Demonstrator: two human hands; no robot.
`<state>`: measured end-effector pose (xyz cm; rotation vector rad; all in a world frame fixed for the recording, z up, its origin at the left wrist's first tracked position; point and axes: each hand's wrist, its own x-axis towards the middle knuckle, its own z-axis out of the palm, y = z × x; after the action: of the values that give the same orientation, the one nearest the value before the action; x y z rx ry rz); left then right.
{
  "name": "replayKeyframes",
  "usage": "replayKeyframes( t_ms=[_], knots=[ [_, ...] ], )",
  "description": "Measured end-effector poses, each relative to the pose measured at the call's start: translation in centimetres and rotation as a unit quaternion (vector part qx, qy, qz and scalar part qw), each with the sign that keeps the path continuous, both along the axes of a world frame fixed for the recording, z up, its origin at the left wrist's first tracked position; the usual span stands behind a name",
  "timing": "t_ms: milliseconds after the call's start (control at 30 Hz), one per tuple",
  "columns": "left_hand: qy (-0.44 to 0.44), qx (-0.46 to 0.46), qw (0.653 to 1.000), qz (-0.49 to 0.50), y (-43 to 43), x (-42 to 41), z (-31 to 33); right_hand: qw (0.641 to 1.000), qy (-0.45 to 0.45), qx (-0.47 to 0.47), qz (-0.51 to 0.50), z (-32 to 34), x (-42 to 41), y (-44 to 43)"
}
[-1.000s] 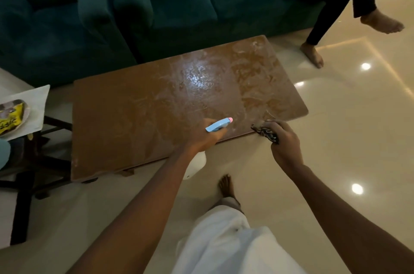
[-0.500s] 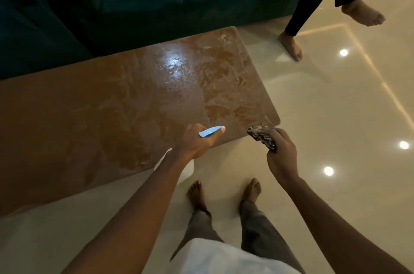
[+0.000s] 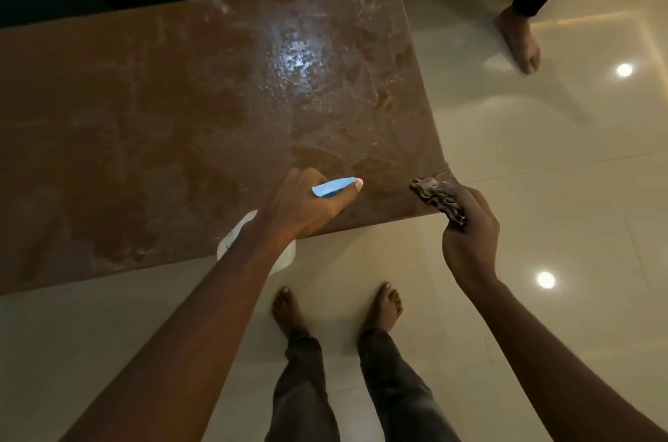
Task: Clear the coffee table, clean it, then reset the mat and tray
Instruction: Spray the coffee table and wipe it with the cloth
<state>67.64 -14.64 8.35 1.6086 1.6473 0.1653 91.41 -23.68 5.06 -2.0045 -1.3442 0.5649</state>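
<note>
I see a brown table (image 3: 180,116) mottled with pale, cloudy streaks. The spray bottle (image 3: 334,186) is white with a light blue head and a pink tip. The cloth (image 3: 439,201) is dark with pale wavy stripes. The floor tiles (image 3: 542,188) are cream.

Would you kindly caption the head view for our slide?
Over the streaked coffee table, the left hand holds a spray bottle while the right hand grips a crumpled cloth by its corner.

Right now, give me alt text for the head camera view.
Seen from above, a left hand grips a spray bottle at the near edge of a streaky brown coffee table; the right hand clutches a bunched cloth near its corner.
</note>
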Motion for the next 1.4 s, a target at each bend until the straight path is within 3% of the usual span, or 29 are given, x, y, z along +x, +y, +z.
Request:
replayKeyframes(
  t_ms=[167, 500, 633, 767, 833, 900, 1000, 1100, 1167, 1300, 1400],
  knots=[
    [0.03, 0.025, 0.999, -0.011, 0.3, 2.2, -1.6, 1.0, 0.013, 0.017, -0.002, -2.7, 2.9, 0.8],
    [-0.026, 0.084, 0.996, 0.01, 1.2, 2.8, -3.0, 1.0, 0.02, 0.019, 0.006, -5.4, 3.3, 6.8],
    [-0.092, 0.132, 0.984, 0.071, 2.2, 2.6, -2.6, 0.98, -0.084, -0.096, 0.155, -7.9, -1.2, 6.9],
    [-0.144, 0.145, 0.971, 0.12, 3.3, 2.2, -2.4, 0.902, -0.206, -0.12, 0.36, -10.4, -4.5, 1.1],
    [-0.159, 0.147, 0.968, 0.127, 3.7, 2.1, -2.2, 0.875, -0.234, -0.123, 0.405, -11.0, -2.7, -0.5],
    [-0.164, 0.148, 0.967, 0.124, 4.0, 2.1, -2.1, 0.871, -0.26, -0.143, 0.392, -11.2, 0.5, -0.5],
    [-0.167, 0.137, 0.968, 0.125, 4.3, 2.2, -2.3, 0.905, -0.256, -0.187, 0.284, -10.5, 4.7, 2.5],
    [-0.173, 0.139, 0.967, 0.126, 4.6, 2.2, -2.3, 0.944, -0.192, -0.212, 0.166, -9.9, 3.7, 7.0],
    [-0.176, 0.145, 0.965, 0.13, 4.9, 2.3, -2.1, 0.943, -0.198, -0.222, 0.149, -9.7, 1.0, 8.5],
    [-0.183, 0.168, 0.961, 0.122, 5.4, 2.5, -2.3, 0.899, -0.243, -0.192, 0.308, -10.1, -3.1, 5.5],
    [-0.186, 0.171, 0.96, 0.118, 5.9, 2.3, -2.5, 0.854, -0.275, -0.138, 0.42, -10.4, -1.2, 2.7]
  ],
)
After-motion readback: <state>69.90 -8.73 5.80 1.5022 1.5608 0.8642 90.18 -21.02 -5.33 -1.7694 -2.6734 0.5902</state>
